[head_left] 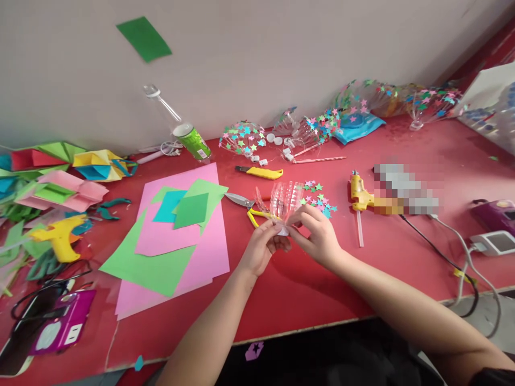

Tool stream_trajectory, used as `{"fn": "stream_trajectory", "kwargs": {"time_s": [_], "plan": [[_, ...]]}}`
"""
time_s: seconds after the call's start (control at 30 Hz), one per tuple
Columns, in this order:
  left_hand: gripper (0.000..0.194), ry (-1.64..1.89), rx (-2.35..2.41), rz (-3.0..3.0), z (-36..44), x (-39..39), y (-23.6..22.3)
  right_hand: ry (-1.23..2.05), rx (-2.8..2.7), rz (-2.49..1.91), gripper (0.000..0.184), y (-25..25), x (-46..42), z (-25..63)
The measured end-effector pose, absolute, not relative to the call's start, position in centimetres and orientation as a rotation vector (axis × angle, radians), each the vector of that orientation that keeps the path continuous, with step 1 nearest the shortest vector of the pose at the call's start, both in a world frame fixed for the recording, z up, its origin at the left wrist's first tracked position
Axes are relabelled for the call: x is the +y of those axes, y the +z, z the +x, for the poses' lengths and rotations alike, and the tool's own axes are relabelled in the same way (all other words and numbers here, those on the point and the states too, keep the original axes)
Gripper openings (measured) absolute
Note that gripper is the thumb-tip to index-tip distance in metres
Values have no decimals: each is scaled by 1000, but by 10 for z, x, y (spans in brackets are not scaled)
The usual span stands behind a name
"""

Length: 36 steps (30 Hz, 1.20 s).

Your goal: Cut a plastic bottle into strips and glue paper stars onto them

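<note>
Plastic (286, 199) in both hands (263, 245) (316, 234) — green label (195, 142) unreadable.

Purple box (66, 321) at left, white cabled box (499, 243) at right

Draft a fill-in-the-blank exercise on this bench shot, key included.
The utility knife's handle is colored ____.
The lone green square above the table is on the ____.
Small paper cutouts near the right hand are shaped like ____.
The bottom sheet in the paper pile is colored ____.

Missing words: yellow; wall; stars; pink.
</note>
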<state>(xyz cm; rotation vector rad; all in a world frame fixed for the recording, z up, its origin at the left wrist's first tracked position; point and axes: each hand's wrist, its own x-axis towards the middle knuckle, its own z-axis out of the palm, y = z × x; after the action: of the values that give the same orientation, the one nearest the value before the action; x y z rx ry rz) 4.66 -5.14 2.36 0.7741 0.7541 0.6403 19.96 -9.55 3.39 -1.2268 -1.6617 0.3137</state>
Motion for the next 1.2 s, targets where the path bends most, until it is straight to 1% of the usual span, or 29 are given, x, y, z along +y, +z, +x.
{"fn": "stream_trajectory", "kwargs": {"time_s": [0.1, 0.33, 0.6, 0.77, 0.97, 1.2], "plan": [[25, 654, 761, 752, 46, -50, 24, 292, -1699, -1218, 10, 32, -95, 199], [28, 664, 782, 770, 44, -48, 27, 409, -1677, -1216, 13, 31, -95, 196], [32, 642, 759, 792, 44, -48, 31, 354, -1644, -1200, 12, 38, -96, 198], [29, 647, 730, 756, 41, -46, 28, 329, -1672, -1154, 10, 40, -98, 198], [29, 663, 729, 717, 39, -44, 29, 330, -1614, -1261, 13, 39, -97, 202], [29, 659, 719, 717, 40, -44, 26, 354, -1607, -1283, 15, 42, -97, 201]]}}
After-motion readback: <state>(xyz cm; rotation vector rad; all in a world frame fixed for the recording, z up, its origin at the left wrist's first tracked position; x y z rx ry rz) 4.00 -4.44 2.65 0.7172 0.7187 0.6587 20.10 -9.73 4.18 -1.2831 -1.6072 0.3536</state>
